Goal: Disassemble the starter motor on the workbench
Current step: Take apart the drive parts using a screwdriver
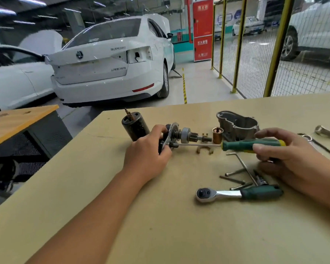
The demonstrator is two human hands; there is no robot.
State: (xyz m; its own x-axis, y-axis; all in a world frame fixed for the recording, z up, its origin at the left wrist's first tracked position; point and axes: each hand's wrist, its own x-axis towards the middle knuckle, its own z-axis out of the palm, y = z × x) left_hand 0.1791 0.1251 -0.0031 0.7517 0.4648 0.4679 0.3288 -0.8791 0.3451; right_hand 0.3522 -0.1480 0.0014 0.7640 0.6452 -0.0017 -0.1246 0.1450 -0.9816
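1. The left hand [148, 149] curls its fingers around the middle of the starter motor [171, 135], at the metal plate where the shaft section begins, and steadies it on the workbench [160, 216].
2. The right hand [280, 149] holds the green and yellow handle of a screwdriver [252, 145] loosely between the thumb below and the fingers arched above. It is a light pinch, not a full fist.
3. The screwdriver lies almost level, and its thin shaft runs left to meet the plate just beside the left fingertips. The tip itself is too small to make out.
4. The motor lies on its side near the far edge of the bench. Its dark round body [134, 127] points away to the left and its geared shaft points right.
5. To do this step well, I judge that the blade should stay in line with the screw, with firm inward pressure, while the left hand stops the motor from rolling.
6. Just beyond the shaft stand a small copper cylinder [217, 134] and a grey metal housing [237, 123].
7. Nearer the person lie a ratchet [238, 193], loose bolts [231, 179] and a bent hex key [243, 166].
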